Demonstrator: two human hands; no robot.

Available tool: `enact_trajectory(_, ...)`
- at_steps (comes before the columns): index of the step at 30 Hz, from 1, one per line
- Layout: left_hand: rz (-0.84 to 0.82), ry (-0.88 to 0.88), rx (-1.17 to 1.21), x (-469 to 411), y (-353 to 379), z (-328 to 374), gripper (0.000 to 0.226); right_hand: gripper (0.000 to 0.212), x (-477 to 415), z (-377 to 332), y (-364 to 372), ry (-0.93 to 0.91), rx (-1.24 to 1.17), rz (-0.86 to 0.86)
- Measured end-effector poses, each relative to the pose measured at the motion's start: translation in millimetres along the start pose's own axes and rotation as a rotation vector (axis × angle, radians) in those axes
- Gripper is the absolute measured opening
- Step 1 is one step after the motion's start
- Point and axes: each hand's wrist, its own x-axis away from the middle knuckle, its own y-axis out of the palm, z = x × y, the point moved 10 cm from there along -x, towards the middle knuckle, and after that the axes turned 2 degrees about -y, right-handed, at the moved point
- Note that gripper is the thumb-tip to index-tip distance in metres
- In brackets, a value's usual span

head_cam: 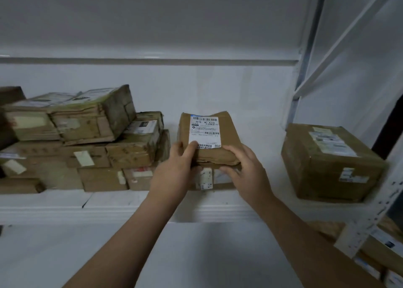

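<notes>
A flat brown cardboard parcel [226, 135] with a white shipping label on top lies at the middle of the white shelf [152, 202], on top of another low box [207, 178]. My left hand [174, 170] grips its near left corner, thumb on the label. My right hand [244, 167] holds the near right edge, thumb on top and fingers curled underneath.
A pile of several worn cardboard boxes [87, 143] fills the shelf's left side. One larger taped box [327, 163] stands at the right by the white metal upright [366, 222]. More parcels [383, 250] lie on a lower level at the right. The upper shelf's underside hangs overhead.
</notes>
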Motion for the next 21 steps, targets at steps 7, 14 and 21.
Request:
enact_trajectory(7, 0.074, 0.204, -0.149, -4.3, 28.6, -8.8, 0.031, 0.050, -9.1, 21.3, 47.6, 0.122, 0.049, -0.133)
enact_trajectory(14, 0.212, 0.356, -0.026, -1.8, 22.9, 21.8, 0.032, 0.064, -2.1, 33.2, 19.1, 0.082, 0.076, -0.180)
enact_trajectory(21, 0.147, 0.505, 0.249, -4.8, 41.0, 126.6, 0.042, 0.031, 25.7, 55.8, -112.9, 0.099, 0.239, 0.169)
